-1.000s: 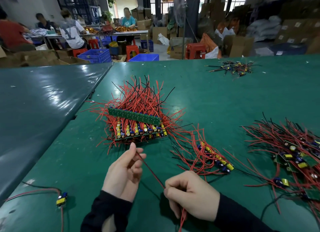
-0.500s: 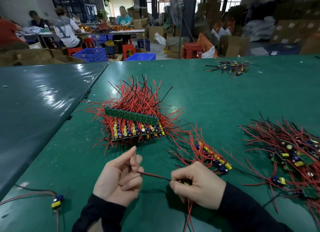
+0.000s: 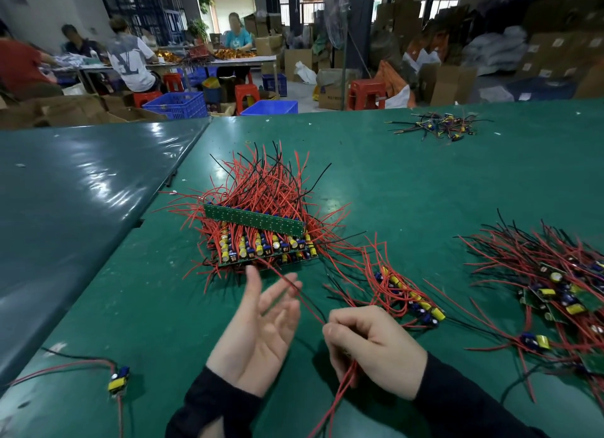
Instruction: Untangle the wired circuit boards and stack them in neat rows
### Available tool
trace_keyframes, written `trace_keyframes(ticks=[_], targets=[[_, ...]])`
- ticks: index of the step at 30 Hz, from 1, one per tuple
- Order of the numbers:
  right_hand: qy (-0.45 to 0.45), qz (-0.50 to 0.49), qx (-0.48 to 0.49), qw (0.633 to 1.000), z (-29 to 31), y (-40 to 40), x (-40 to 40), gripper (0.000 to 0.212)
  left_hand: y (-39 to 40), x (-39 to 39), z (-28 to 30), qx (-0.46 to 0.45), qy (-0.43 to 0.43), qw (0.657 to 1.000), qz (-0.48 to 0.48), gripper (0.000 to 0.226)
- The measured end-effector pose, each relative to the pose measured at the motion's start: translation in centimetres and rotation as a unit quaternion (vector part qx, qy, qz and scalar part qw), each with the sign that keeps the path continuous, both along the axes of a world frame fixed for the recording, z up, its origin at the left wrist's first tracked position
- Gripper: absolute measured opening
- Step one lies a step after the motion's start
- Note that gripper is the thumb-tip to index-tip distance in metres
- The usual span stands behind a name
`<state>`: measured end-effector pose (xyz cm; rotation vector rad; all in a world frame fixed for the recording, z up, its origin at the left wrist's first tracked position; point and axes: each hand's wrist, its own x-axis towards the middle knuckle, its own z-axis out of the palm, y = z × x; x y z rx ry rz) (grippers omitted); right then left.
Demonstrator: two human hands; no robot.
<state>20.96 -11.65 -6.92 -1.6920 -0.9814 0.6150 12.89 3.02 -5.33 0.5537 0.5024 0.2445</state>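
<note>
While the left hand (image 3: 261,326) lies palm-up with fingers straight and slightly spread, a red wire (image 3: 295,294) crosses its fingertips; the right hand (image 3: 372,349) at five o'clock curls its fingers round a bundle of red wires (image 3: 343,385), whose board cannot be seen. At twelve o'clock from the hands sits the neat stack of circuit boards (image 3: 261,245) — thin green rectangles studded with yellow and blue cylinders, one long green strip (image 3: 255,218) tilted across the top, bristling with stiff red and black leads. A short row of boards (image 3: 411,297) lies at two o'clock; a tangled heap (image 3: 555,284) at three; one stray board (image 3: 118,379) at eight. All rest on a glossy green table (image 3: 408,182). Blue plastic crates (image 3: 178,106) stand beyond at eleven o'clock, contents unseen; cardboard boxes (image 3: 330,93) bear writing too blurred to read.
</note>
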Motion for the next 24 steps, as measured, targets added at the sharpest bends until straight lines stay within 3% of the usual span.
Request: trace_keyframes(ticks=[6, 9, 17, 24], targets=[[0.051, -0.001, 0.025, 0.998, -0.4, 0.2, 0.1, 0.032, -1.7, 0.0, -1.0, 0.088, 0.032, 0.992, -0.088, 0.023], [0.035, 0.015, 0.025, 0.999, -0.4, 0.1, 0.0, 0.032, -1.7, 0.1, -0.9, 0.099, 0.052, 0.991, -0.079, 0.022], [-0.095, 0.025, -0.004, 0.995, -0.2, -0.2, 0.2, 0.028, -1.4, 0.0, -0.4, -0.018, 0.051, 0.993, -0.104, 0.025], [-0.100, 0.025, -0.009, 0.995, 0.0, -0.2, 0.3, 0.027, -1.5, 0.0, -0.6, 0.005, 0.016, 0.995, -0.095, 0.026]])
